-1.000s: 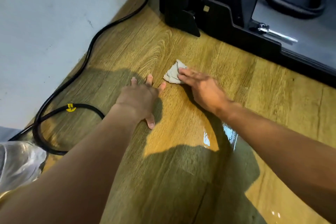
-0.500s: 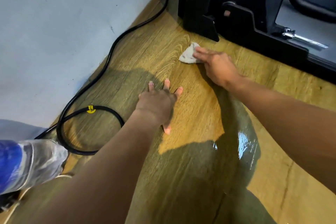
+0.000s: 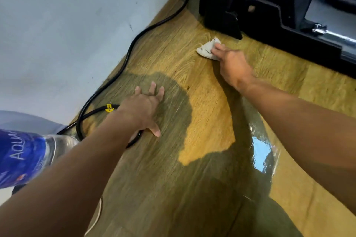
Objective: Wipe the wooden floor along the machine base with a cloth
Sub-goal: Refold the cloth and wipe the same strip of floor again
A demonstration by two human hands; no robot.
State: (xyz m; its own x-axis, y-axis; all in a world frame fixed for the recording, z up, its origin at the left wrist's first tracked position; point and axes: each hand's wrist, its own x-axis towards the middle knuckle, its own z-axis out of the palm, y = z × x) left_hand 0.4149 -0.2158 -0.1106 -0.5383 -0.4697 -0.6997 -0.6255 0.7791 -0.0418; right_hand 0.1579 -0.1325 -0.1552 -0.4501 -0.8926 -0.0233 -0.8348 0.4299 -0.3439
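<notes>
A small crumpled white cloth (image 3: 207,49) lies on the wooden floor (image 3: 202,113), just in front of the black machine base (image 3: 273,23). My right hand (image 3: 232,67) presses on the cloth with its fingers stretched out over it; the cloth's near part is hidden under them. My left hand (image 3: 145,108) rests flat on the floor with fingers spread, nearer to me and to the left, apart from the cloth.
A black cable (image 3: 133,44) with a yellow tag (image 3: 109,107) runs along the pale wall (image 3: 67,25) and loops beside my left wrist. A plastic water bottle with a blue label (image 3: 21,158) lies at the left edge. A wet glossy patch (image 3: 262,158) shines beneath my right forearm.
My right hand has pushed the cloth away from me, closer to the machine base. The left hand has stayed flat on the floor. The camera view has shifted, bringing the bottle into sight.
</notes>
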